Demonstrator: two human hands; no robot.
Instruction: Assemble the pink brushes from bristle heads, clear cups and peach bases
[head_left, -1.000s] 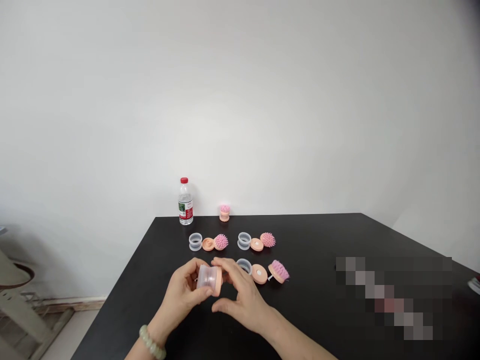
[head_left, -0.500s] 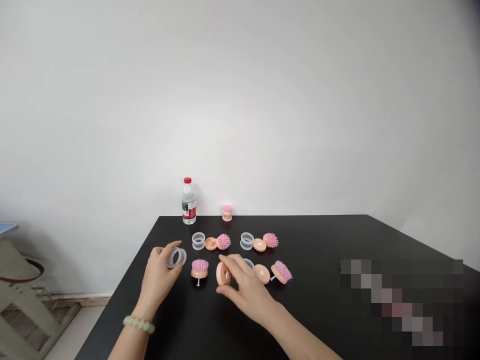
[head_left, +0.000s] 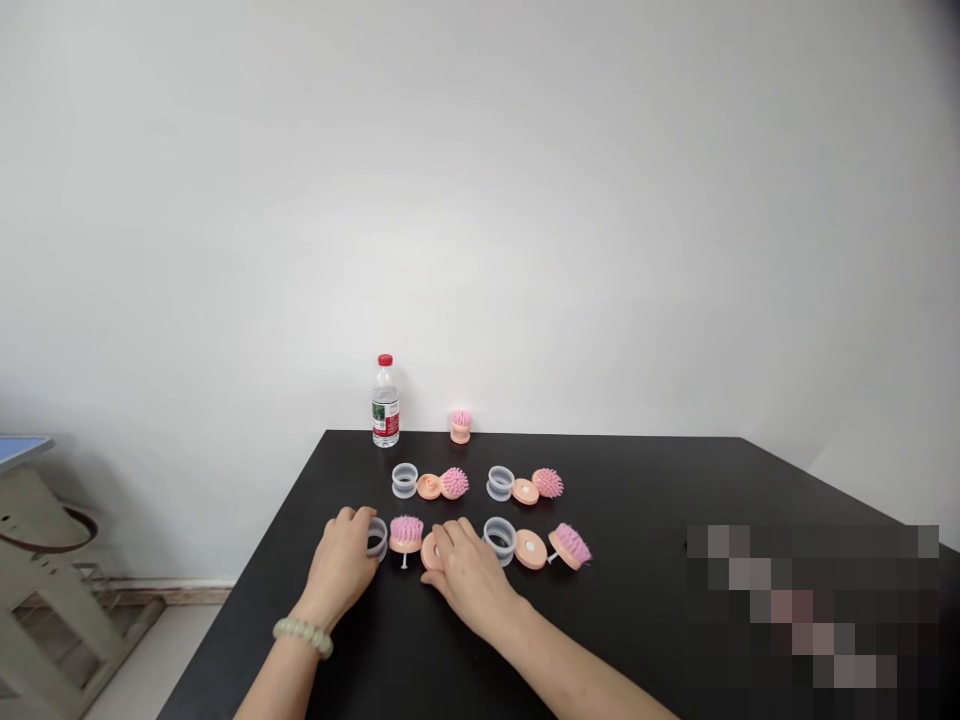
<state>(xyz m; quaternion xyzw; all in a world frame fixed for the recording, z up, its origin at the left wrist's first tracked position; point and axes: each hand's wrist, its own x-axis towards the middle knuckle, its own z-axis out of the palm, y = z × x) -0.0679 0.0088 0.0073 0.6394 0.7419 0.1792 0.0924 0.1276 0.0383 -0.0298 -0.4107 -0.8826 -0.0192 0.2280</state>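
My left hand (head_left: 339, 568), with a beaded bracelet at the wrist, grips a translucent plastic ring (head_left: 382, 538) at table level; part of the ring is hidden behind the fingers. My right hand (head_left: 474, 582) has its thumb and fingers around a round peach cap (head_left: 428, 550) lying on the table, partly covered by the fingers. Between the hands sits a pink bristled brush head (head_left: 406, 532) with a thin white stem below. Right of my right hand are another translucent ring (head_left: 510, 540), a peach cap (head_left: 531, 549) and a tilted brush head (head_left: 572, 547).
Farther back on the black table (head_left: 637, 590) lie two more sets: rings (head_left: 404, 482), peach caps (head_left: 429, 487) and brush heads (head_left: 547, 483). Along the wall stand a red-capped water bottle (head_left: 385, 405) and an assembled brush (head_left: 460, 427). A blurred mosaic covers the right side.
Both hands have lowered to the table. The ring in my left hand now rests lower and nearer the brush head; the peach cap in my right hand has gone from upright to flat.
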